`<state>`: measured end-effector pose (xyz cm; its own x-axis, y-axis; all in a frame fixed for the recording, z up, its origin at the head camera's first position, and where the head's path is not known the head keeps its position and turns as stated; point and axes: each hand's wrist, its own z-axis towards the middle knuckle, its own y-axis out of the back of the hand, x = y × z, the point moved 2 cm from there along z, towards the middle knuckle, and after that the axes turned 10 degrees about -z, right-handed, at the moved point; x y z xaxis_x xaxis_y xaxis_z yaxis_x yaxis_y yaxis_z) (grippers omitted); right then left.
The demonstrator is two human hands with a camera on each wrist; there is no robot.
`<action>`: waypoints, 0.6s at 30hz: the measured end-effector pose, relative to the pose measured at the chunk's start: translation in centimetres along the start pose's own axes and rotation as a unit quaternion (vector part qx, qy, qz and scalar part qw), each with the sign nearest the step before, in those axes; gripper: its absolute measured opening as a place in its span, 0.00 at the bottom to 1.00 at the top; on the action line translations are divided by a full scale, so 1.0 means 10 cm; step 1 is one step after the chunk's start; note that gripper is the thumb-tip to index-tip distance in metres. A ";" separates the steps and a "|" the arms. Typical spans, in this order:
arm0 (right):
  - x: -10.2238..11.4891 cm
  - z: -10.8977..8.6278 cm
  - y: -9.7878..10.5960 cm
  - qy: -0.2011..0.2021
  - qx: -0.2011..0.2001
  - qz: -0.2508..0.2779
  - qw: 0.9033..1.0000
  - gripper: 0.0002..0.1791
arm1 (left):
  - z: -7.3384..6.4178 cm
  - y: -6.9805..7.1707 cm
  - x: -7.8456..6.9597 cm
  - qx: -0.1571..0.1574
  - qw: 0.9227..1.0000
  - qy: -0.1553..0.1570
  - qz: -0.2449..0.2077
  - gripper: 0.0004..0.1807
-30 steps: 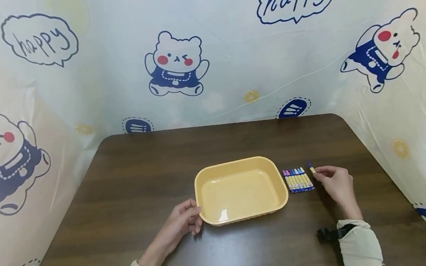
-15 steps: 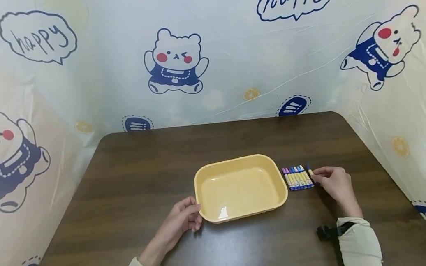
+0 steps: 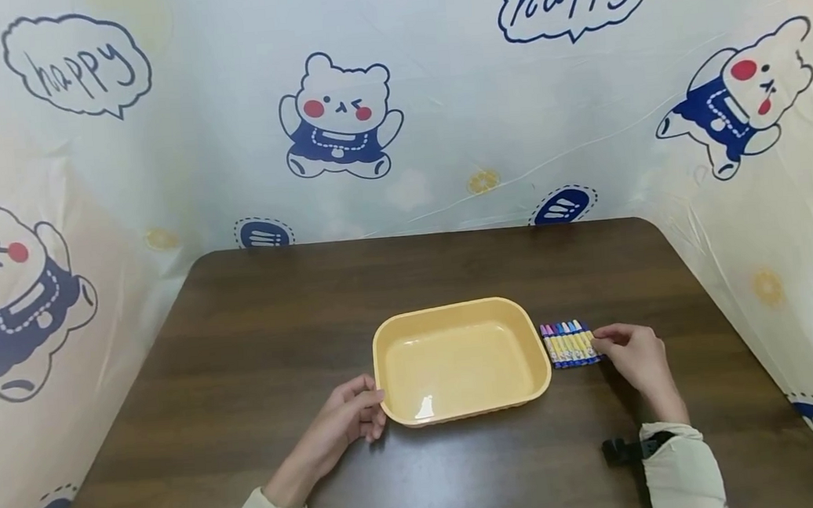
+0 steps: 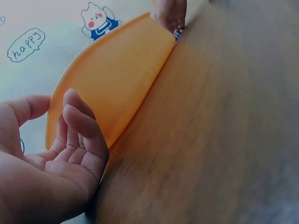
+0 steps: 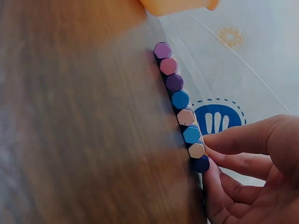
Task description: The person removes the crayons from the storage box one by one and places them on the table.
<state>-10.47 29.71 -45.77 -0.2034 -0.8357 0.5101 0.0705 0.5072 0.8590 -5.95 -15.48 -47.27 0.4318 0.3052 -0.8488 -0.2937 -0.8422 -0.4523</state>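
My left hand [image 3: 347, 417] holds the near left corner of a yellow tray [image 3: 460, 368], thumb on its rim and curled fingers against its outer side. To the right of the tray lies a row of crayons [image 3: 567, 345] in printed wrappers, side by side. At the row's right end my right hand [image 3: 635, 356] pinches a dark blue crayon [image 5: 201, 164] between thumb and fingers. In the right wrist view it lies against a peach crayon [image 5: 196, 150]; the hand hides much of it in the head view.
Everything stands on a dark brown wooden table [image 3: 277, 326]. Behind and beside it hangs a pale cloth [image 3: 430, 87] printed with bears. A black strap [image 3: 632, 449] is on the right wrist.
My right hand has brought the dark blue crayon left and down, from apart to beside the row's right end. The left hand and tray have stayed in place.
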 end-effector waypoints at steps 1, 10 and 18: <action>-0.01 -0.01 -0.01 -0.001 -0.004 0.000 1.000 0.13 | 0.01 0.00 0.00 0.001 1.000 0.001 0.001 0.07; -0.07 -0.01 -0.06 -0.008 -0.008 0.001 1.000 0.11 | 0.07 0.01 0.01 -0.013 1.000 0.012 -0.005 0.10; -0.07 0.03 -0.03 -0.002 -0.011 -0.002 1.000 0.12 | 0.08 0.02 -0.05 -0.016 0.999 -0.020 -0.026 0.08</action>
<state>-10.66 30.22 -46.44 -0.2070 -0.8365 0.5074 0.0921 0.4997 0.8613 -6.91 -15.43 -47.10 0.4102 0.3660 -0.8353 -0.2439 -0.8386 -0.4872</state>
